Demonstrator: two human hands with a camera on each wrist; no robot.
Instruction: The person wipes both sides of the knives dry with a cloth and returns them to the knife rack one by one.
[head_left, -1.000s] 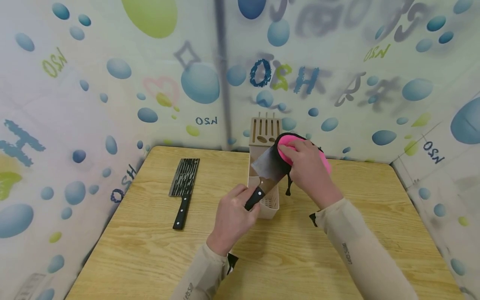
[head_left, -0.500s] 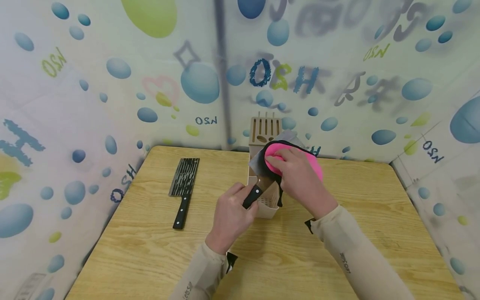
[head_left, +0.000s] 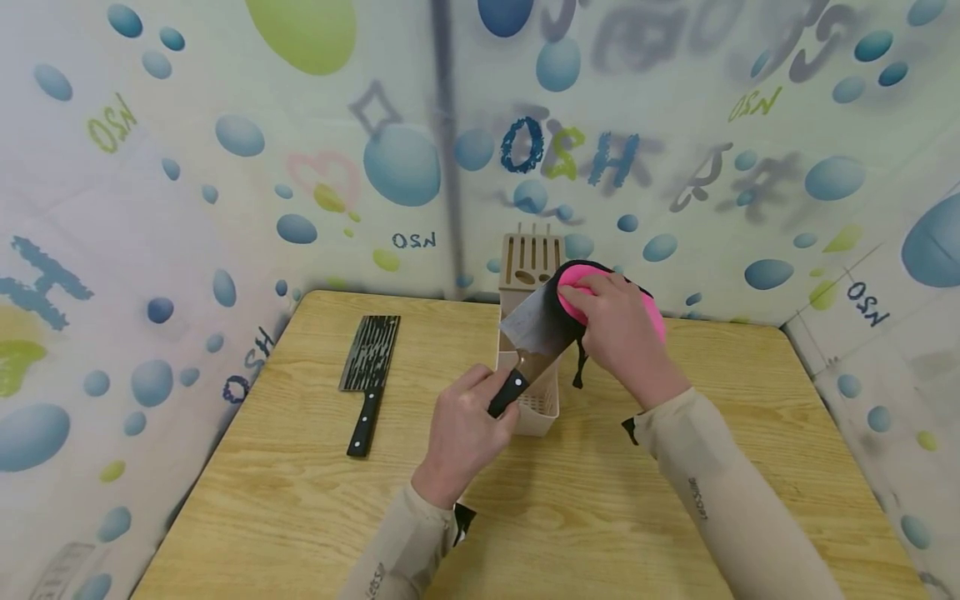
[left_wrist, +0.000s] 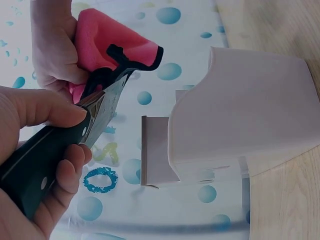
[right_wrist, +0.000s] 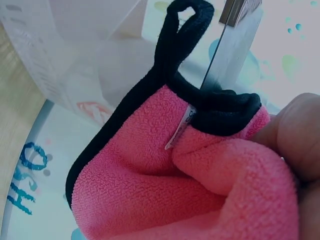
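My left hand point(head_left: 468, 429) grips the black riveted handle of a cleaver point(head_left: 536, 321), its broad blade pointing up and to the right above the table. In the right hand point(head_left: 618, 325) is a pink cloth point(head_left: 577, 275) with black edging, pinched over the far part of the blade and hiding it. A black hanging loop and a small white label show on the cloth point(right_wrist: 150, 160) in the right wrist view. The left wrist view has the thumb lying along the cleaver's handle point(left_wrist: 45, 155) and the cloth point(left_wrist: 110, 40) folded against the blade.
Behind the hands stands a beige knife holder point(head_left: 531, 258) with slots on top and a perforated tray in front. A second cleaver point(head_left: 369, 367) with a black-streaked blade lies on the wooden table point(head_left: 285, 500) to the left. Patterned walls enclose the table.
The right hand slid the cloth down the blade towards the handle, then back up and right towards the far end. The left hand kept its hold on the cleaver almost still.
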